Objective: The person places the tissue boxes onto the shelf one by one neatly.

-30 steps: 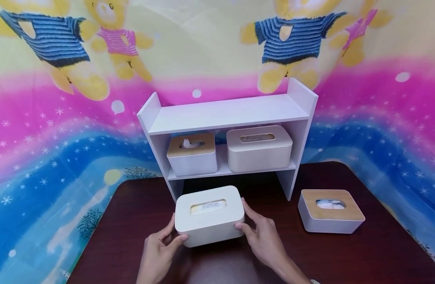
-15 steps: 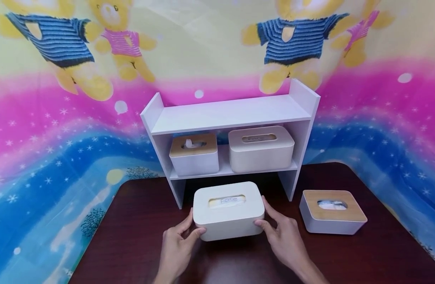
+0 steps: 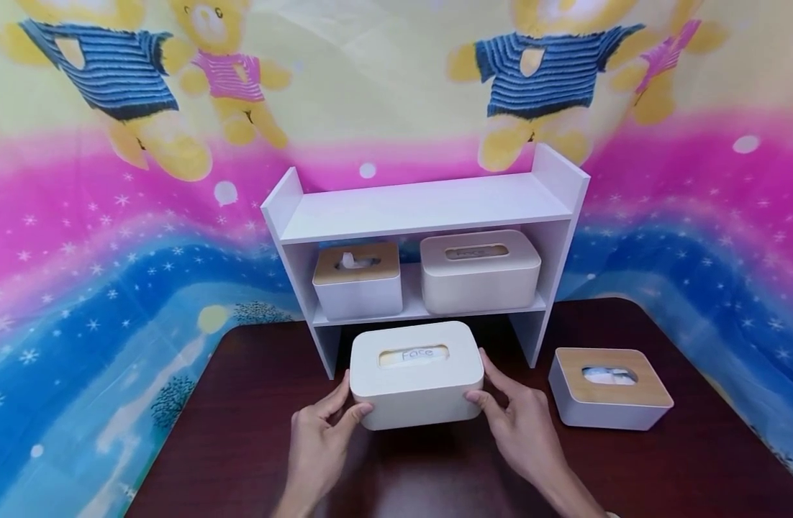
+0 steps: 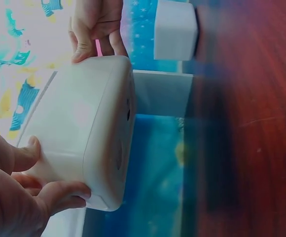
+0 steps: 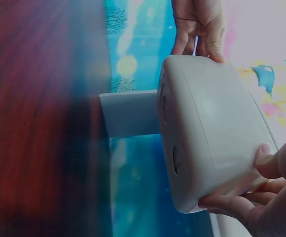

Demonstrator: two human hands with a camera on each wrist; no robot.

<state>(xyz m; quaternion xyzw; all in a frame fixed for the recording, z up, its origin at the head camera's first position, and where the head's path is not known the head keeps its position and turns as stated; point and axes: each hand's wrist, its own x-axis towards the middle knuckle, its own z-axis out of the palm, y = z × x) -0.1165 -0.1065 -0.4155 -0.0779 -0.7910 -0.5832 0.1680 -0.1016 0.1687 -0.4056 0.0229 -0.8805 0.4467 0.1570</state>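
Note:
A cream tissue box (image 3: 417,385) with a slot in its lid is held level in front of the shelf. Paper marked "Face" shows through the slot. My left hand (image 3: 319,439) grips its left end, thumb on the front lower corner. At the opposite end, my right hand (image 3: 522,428) grips it with the thumb on the front and the fingers behind. In the left wrist view the same tissue box (image 4: 79,116) is clear of the brown table. The right wrist view shows the tissue box (image 5: 212,123) between both hands; its far side is hidden.
Behind stands a white two-tier shelf (image 3: 429,208). Its lower board carries a wood-lidded tissue box (image 3: 359,298) and another cream tissue box (image 3: 481,284). A second wood-lidded tissue box (image 3: 610,414) is on the dark table (image 3: 241,417) at right. A patterned cloth (image 3: 370,93) hangs behind.
Both hands have carried the cream tissue box to the right and up toward the shelf. Over the last half second it has risen slightly. The other boxes stay put.

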